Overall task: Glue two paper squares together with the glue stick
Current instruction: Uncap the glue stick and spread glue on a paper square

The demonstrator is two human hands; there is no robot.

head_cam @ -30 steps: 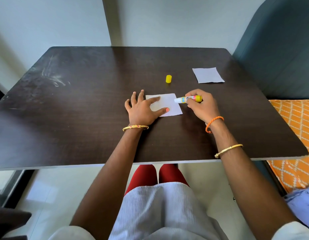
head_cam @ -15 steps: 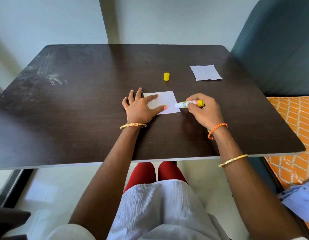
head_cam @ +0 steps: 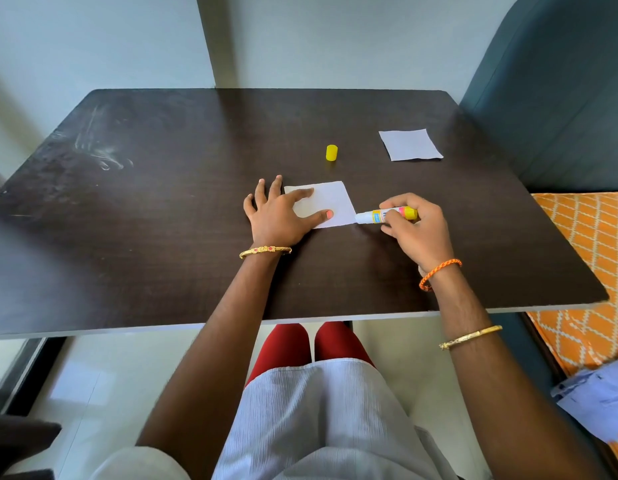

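Note:
A white paper square (head_cam: pixel 330 202) lies on the dark table (head_cam: pixel 162 220) in the middle. My left hand (head_cam: pixel 278 214) rests flat on its left half, fingers spread, thumb and forefinger pressing it down. My right hand (head_cam: pixel 416 228) grips an uncapped glue stick (head_cam: pixel 387 215) lying nearly level, its white tip touching the paper's near right corner. A second white paper square (head_cam: pixel 409 144) lies apart at the far right. The yellow cap (head_cam: pixel 331 152) stands behind the first square.
A dark teal chair back (head_cam: pixel 560 98) rises at the table's right. An orange patterned cushion (head_cam: pixel 591 265) and a blue cloth (head_cam: pixel 598 400) lie to the right, below table height. The wall is close behind the table's far edge.
The glue stick's tip has slid down the paper's right edge, from near the far right corner to the near right corner. My left hand has stayed on the paper.

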